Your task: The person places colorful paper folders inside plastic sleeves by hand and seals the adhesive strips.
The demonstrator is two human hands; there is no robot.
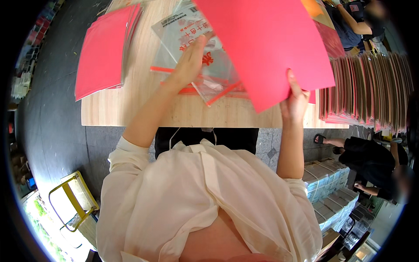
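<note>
pink and smooth, a large pink sheet (266, 48) slants over the pale wooden counter (144, 109), its far end running out of view; the right hand (297, 98) has its grip clasped on the near edge of the pink sheet, thumb laid flat on the upper face and the other fingers folded underneath; the left hand (190, 61), slightly blurred, lies just left of the pink sheet, its grip released, fingers stretched out toward the left edge of the sheet; whether those fingertips touch anything i cannot tell; partly beneath the pink sheet and spreading out to its left are clear plastic bags (181, 28), overlapping at several angles, with red strips along their edges and red printing on the uppermost; well to the left of the pink sheet rests a stack of pink sheets in clear sleeves (104, 50), slightly fanned; just right of the pink sheet is a long row of packed sheets (366, 91), pink and brown at the edges; an orange item (312, 8) shows by its far right side; on the near side of the pink sheet is the wearer's cream shirt (209, 183); below and right of the pink sheet, strapped bundles (327, 179) sit beyond the counter, near a person in black (371, 157); far off to the lower left of the pink sheet stands a yellow-framed cart (74, 201)
</note>
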